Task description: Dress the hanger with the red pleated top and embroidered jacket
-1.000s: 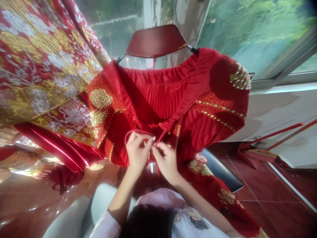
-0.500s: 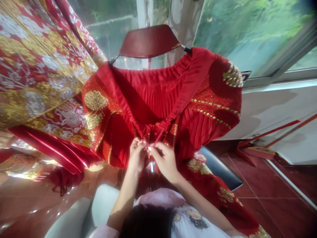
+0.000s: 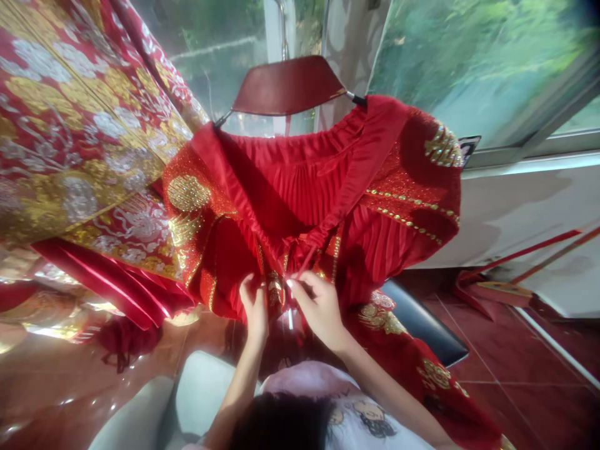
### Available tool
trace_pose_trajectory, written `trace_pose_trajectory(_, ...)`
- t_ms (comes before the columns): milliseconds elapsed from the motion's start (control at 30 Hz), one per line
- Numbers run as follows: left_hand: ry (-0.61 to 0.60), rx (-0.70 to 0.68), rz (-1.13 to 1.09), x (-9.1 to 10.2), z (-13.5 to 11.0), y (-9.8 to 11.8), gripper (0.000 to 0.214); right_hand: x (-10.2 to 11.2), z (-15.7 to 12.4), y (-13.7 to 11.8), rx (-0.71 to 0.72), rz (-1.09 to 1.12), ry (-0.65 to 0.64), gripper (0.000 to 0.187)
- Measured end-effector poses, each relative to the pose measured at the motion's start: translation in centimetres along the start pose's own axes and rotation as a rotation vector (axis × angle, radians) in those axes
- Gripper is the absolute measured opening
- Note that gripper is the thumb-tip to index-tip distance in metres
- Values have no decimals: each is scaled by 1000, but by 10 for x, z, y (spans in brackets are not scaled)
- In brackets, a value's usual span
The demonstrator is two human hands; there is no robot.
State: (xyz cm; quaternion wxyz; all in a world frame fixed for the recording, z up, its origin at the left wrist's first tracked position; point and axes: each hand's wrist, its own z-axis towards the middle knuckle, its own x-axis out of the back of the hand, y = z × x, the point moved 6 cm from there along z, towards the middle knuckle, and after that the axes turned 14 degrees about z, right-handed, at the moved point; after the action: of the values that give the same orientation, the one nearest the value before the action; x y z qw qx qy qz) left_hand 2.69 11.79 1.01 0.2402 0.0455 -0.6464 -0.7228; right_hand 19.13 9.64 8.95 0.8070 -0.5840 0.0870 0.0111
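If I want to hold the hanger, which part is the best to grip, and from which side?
I would grip the hanger by its broad middle, probably from above: this part stands bare over the garment, while the thin ends run into the cloth.

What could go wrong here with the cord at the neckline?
The red cord could slip from the right hand, since only fingertips appear to pinch it, and the gathered neckline might then loosen. It could also snag on the gold decoration close by the left hand.
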Motion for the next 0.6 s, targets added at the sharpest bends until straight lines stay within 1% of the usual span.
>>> trace_pose_trajectory(33, -40, -96, 12, 0, -1, 21, 18, 0, 1, 0, 13, -19, -2, 21)
trace_pose_trajectory(67, -116, -152, -12, -3, -2, 40, 20, 0, 2, -1, 30, -42, -5, 22)
trace_pose_trajectory(133, -306, -234, -40, -15, -4, 76, 25, -1, 5, -4, 65, -94, -35, 22)
trace_pose_trajectory(167, -391, -253, -34, -21, -4, 89, 29, 0, 7, -7, 81, -125, -59, 22)
trace_pose_trajectory(233, -507, -258, 9, -27, -2, 107, 35, 3, 12, -19, 117, -194, -105, 20)
trace_pose_trajectory(267, -532, -273, 39, -25, 1, 114, 36, 8, 15, -29, 144, -232, -111, 19)
trace_pose_trajectory(300, -532, -304, 74, -20, 6, 121, 35, 15, 18, -41, 181, -277, -106, 18)
trace_pose_trajectory(367, -463, -407, 144, 1, 20, 140, 27, 33, 25, -71, 288, -388, -91, 23)
trace_pose_trajectory(400, -392, -465, 175, 15, 29, 151, 24, 43, 29, -85, 345, -446, -90, 27)
trace_pose_trajectory(467, -189, -562, 240, 47, 49, 171, 20, 65, 39, -106, 440, -549, -117, 29)
trace_pose_trajectory(533, 27, -639, 307, 72, 67, 184, 20, 85, 51, -116, 525, -601, -131, 22)
trace_pose_trajectory(567, 113, -671, 342, 80, 75, 187, 20, 94, 57, -117, 570, -619, -126, 21)
trace_pose_trajectory(600, 180, -703, 383, 82, 81, 188, 21, 101, 63, -116, 612, -637, -121, 22)
